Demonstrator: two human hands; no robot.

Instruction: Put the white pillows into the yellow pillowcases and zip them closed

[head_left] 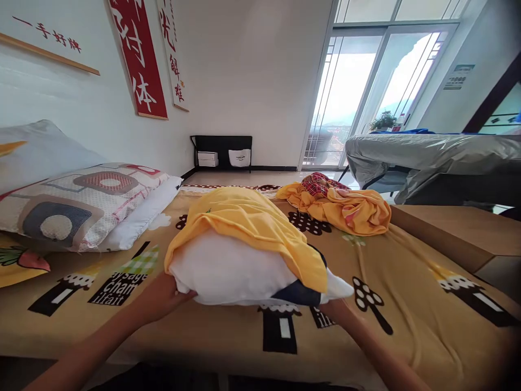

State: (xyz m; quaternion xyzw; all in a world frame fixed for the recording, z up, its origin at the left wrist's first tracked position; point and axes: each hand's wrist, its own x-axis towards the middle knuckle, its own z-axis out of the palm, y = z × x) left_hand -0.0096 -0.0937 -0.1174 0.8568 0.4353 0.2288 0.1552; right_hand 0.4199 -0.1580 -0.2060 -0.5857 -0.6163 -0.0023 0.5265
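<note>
A white pillow (232, 269) lies in front of me on the bed, its near end sticking out of a yellow pillowcase (244, 212) that covers the rest. The pillowcase's opening faces me, and a dark blue patch (299, 293) shows under its right edge. My left hand (173, 296) is closed on the pillow's near left corner, thumb visible and other fingers tucked beneath. At the near right, my right hand (328, 308) grips from below the corner; the cloth hides most of its fingers. A white corner (340, 287) pokes out above that hand.
A tan patterned sheet (399, 326) covers the bed. Pillows, one with a car print (106, 195), are stacked at left. Crumpled yellow cloth (358, 209) with a red checked cloth (321, 184) lies beyond at right. A cardboard box (451, 228) and a plastic-covered table (427, 155) stand right.
</note>
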